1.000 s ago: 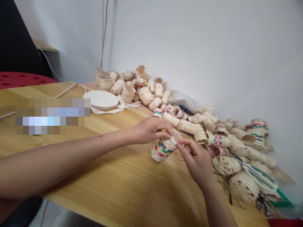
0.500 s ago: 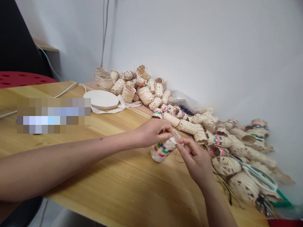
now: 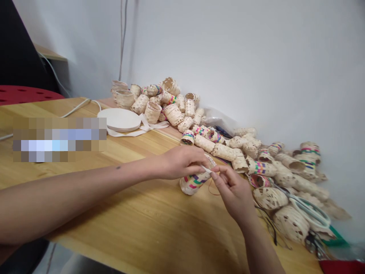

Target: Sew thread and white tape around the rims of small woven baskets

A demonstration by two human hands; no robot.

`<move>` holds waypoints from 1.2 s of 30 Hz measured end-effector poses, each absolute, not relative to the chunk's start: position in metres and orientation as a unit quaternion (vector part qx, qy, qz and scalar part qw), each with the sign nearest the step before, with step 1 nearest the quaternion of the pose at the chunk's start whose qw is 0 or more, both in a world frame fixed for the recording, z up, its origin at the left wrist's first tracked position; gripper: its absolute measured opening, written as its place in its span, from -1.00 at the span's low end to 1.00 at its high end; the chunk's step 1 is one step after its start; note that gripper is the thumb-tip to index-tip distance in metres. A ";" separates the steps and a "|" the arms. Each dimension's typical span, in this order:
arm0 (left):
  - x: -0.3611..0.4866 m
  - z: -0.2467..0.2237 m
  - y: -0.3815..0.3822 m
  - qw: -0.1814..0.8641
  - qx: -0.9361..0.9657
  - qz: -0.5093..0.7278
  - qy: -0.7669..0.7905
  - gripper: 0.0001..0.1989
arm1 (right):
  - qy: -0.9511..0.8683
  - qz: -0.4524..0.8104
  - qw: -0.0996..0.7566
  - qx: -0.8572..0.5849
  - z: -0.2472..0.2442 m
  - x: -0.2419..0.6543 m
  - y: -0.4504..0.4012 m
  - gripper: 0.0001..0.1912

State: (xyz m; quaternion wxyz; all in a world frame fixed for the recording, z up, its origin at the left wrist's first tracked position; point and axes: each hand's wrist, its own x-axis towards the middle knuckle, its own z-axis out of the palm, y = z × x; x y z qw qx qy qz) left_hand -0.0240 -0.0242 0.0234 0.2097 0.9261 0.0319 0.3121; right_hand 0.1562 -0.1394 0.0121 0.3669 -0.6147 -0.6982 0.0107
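Note:
A small woven basket (image 3: 191, 184) with a coloured band of pink, green, yellow and purple stands slightly tilted on the wooden table. Along its open rim runs a short piece of white ribbon (image 3: 206, 169). My left hand (image 3: 184, 161) reaches over the basket, thumb and fingers pinched on the ribbon at the rim's near side. From the right, my right hand (image 3: 232, 186) pinches the ribbon's other end at the rim. A thin reddish thread (image 3: 211, 189) hangs in a loop below my right fingers. Whether a needle is between the fingertips is too small to tell.
A heap of woven baskets (image 3: 173, 114) runs along the wall. A roll of white ribbon (image 3: 119, 118) lies at the back left, its loose end trailing. Scissors with pale handles (image 3: 309, 213) rest on the heap at right. A blurred-out patch (image 3: 59, 140) covers something on the left.
My left fingers have come down over the rim, the hand flatter, and the ribbon between the hands shows more stretched. My right hand keeps its pinch. The view has shifted slightly.

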 end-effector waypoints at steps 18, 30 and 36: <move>-0.024 0.029 -0.020 0.279 0.910 0.293 0.085 -0.87 | -0.705 0.002 0.358 -0.613 0.011 0.156 -0.140 -0.79; -0.021 0.027 -0.026 0.283 0.896 0.321 0.121 -0.83 | -0.708 -0.008 0.360 -0.607 0.013 0.153 -0.139 -0.80; -0.023 0.028 -0.023 0.247 0.914 0.318 0.051 -0.81 | -0.709 -0.023 0.358 -0.608 0.013 0.153 -0.139 -0.80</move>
